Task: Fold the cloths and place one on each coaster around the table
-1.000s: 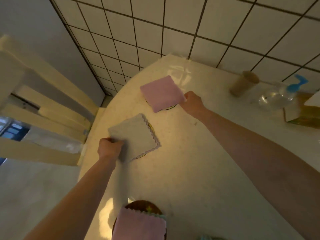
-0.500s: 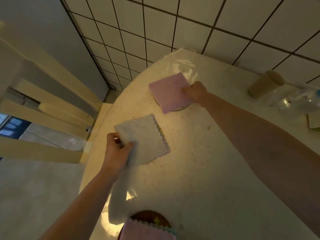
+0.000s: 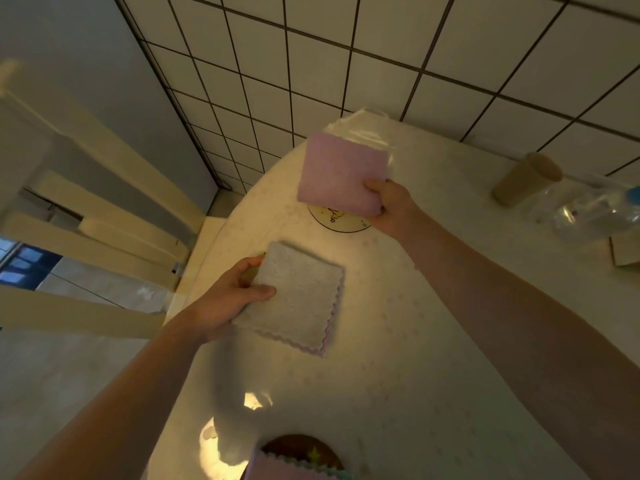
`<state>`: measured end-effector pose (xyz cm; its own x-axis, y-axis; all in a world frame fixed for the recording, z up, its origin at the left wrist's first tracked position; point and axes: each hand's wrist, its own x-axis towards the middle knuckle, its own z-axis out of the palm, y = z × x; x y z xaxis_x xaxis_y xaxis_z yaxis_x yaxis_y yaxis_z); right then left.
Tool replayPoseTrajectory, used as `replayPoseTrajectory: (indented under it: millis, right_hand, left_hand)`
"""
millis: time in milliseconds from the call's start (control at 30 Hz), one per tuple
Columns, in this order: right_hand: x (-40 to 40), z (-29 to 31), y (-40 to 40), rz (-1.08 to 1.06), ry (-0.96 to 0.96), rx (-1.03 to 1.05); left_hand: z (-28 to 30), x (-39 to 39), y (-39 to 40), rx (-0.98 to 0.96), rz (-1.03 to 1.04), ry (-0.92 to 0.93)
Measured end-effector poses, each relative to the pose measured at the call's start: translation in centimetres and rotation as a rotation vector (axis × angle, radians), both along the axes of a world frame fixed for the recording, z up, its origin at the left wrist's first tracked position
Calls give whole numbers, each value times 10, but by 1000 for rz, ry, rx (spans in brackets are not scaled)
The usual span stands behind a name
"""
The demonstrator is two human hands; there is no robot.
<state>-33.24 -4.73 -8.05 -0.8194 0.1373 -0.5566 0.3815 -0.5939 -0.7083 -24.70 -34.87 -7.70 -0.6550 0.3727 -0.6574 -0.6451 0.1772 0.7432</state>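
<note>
- Grey cloth [image 3: 298, 299]: soft, nubbly fabric with a scalloped edge.
- Pink cloth [image 3: 341, 176]: fuzzy, matt fabric.
- Table [image 3: 398, 375]: smooth, slightly glossy, faintly speckled.
- Floor tiles [image 3: 346, 46]: smooth, matt, dark grout.
- Bottle [image 3: 585, 209]: clear, shiny plastic.

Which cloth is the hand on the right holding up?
The plain pink cloth, pinched at its corner by the right hand above the light coaster. The grey cloth is in the left hand; a third sits at the bottom edge.
</note>
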Motion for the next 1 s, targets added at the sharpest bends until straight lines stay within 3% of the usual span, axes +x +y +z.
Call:
replayPoseTrajectory:
  millis: [167,400,633,800,1000]
  right_hand:
    - [8,-24,-8,-96,-236,102]
    - [4,-18,-3,-15,-152,109]
    - [8,-18,2,23,-216,186]
    - [11,-11,5,66,-242,316]
    - [13,-18,9,139,-313,742]
  left_hand:
    - [-8,1,6,-129,20,42]
    - [-11,4,3,-137,55,51]
    - [-11,0,-1,-143,70,77]
    - [-12,-5,3,-351,-48,258]
    - [-8,-8,7,-772,-186,476]
